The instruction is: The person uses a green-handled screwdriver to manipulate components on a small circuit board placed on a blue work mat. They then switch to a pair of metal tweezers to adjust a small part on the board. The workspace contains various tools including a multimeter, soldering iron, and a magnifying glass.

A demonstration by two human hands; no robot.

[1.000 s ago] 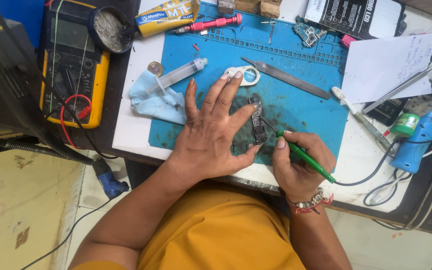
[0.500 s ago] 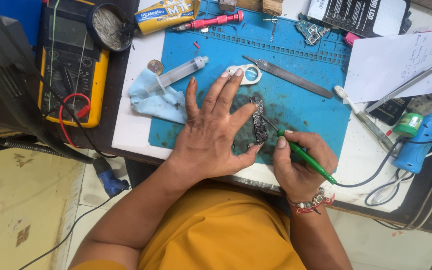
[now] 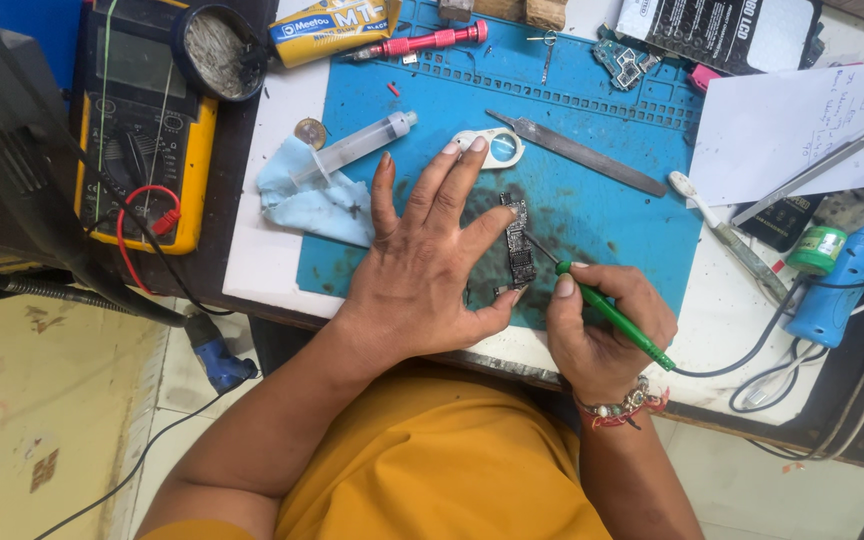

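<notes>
A person in a yellow top worked at a blue mat [image 3: 592,110]. The left hand [image 3: 422,265] lay flat with fingers spread, clamped on nothing, its thumb and index finger bracing a narrow dark circuit board [image 3: 519,240] at the mat's near middle. The right hand [image 3: 607,325], fingers closed round a green-handled soldering iron [image 3: 617,318], held its tip against the board's right edge. A syringe [image 3: 357,146] rested on a pale blue cloth [image 3: 317,200] to the left, a yellow multimeter [image 3: 142,120] further left, and metal tweezers [image 3: 577,153] lay beyond the board
</notes>
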